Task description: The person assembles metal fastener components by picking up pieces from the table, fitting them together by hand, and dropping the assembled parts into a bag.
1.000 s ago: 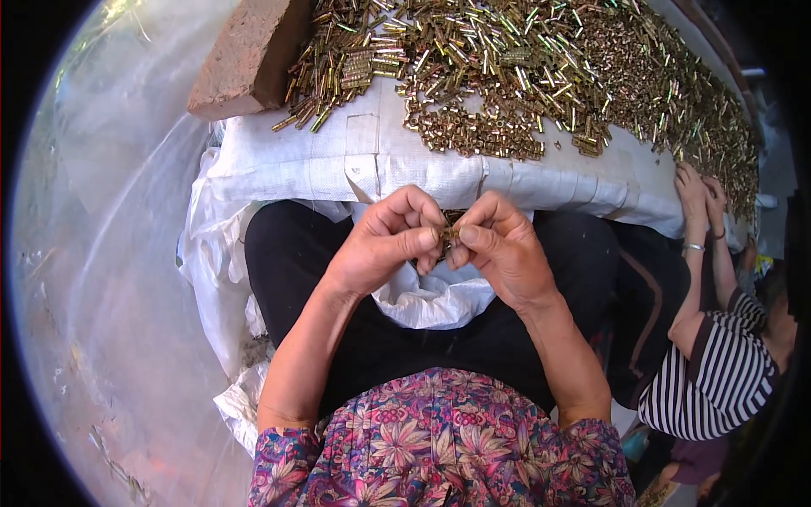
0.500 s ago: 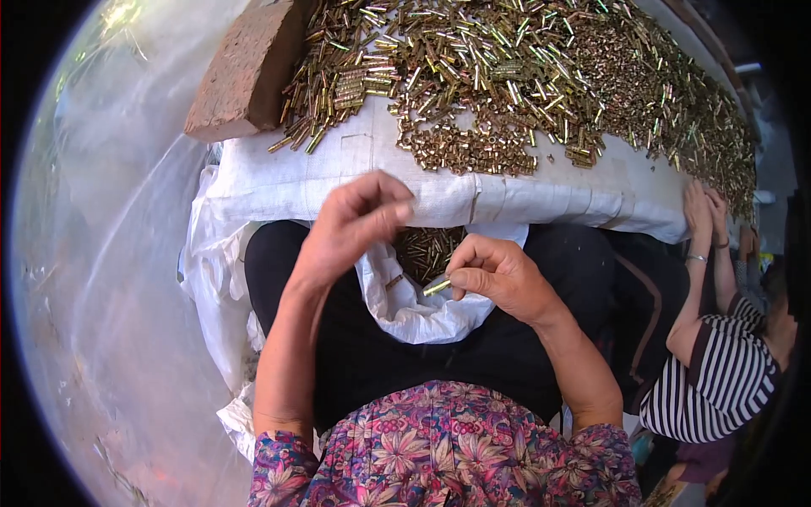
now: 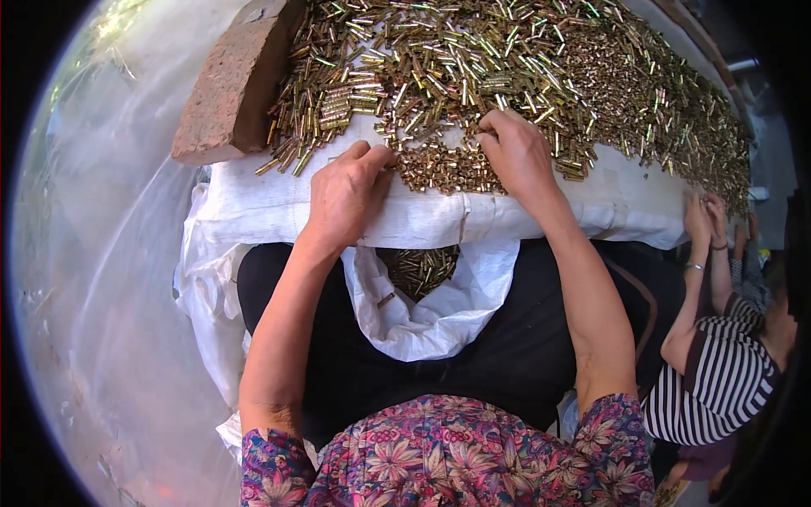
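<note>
My left hand rests at the near edge of the white-covered table. Its fingers are curled together beside a heap of short brass-coloured metal pieces; whatever they hold is hidden. On the heap's other side, my right hand reaches in with thumb and fingers pinched, and I cannot make out anything between them. Longer slim metal tubes lie loose beyond both hands. Between my knees hangs an open white sack, with many metal tubes inside it.
A reddish brick sits at the table's left end, next to the tubes. Clear plastic sheeting spreads along the left. At far right, a person in a striped top has both hands at the table's edge.
Both hands have moved forward from above the sack to the heap on the table. The metal tube that my right hand held over the sack no longer shows.
</note>
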Demonstrator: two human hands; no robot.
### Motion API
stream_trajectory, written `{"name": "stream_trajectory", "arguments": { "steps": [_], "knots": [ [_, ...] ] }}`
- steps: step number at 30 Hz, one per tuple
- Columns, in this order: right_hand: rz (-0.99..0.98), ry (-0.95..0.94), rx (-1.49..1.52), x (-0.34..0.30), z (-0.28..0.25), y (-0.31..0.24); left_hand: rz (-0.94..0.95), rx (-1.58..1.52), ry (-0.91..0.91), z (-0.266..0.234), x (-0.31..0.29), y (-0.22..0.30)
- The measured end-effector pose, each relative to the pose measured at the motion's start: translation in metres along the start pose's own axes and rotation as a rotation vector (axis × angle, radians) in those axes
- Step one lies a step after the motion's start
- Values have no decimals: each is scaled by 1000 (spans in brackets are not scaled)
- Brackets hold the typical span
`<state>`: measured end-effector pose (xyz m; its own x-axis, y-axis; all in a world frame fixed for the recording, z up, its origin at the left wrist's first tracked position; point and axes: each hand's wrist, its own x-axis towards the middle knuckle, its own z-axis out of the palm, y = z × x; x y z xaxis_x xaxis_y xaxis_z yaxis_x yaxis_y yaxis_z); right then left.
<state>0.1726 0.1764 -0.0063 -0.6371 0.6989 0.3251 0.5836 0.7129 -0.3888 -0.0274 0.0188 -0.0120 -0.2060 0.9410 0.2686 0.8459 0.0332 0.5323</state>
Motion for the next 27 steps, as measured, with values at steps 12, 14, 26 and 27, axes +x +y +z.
{"name": "stream_trajectory", "arguments": {
  "steps": [12,14,26,27],
  "knots": [
    [95,-92,11,7,-4,-20,-40,6,-30,0,11,-6],
    [55,28,182,-3,-9,-25,-22,11,-7,0,9,-7],
    [384,-262,1090,-84,-26,-78,-380,-1258,-208,-20,-44,45],
    [397,-282,1081,-86,-28,-81,-383,-1260,-211,-20,-47,50]
  ]
}}
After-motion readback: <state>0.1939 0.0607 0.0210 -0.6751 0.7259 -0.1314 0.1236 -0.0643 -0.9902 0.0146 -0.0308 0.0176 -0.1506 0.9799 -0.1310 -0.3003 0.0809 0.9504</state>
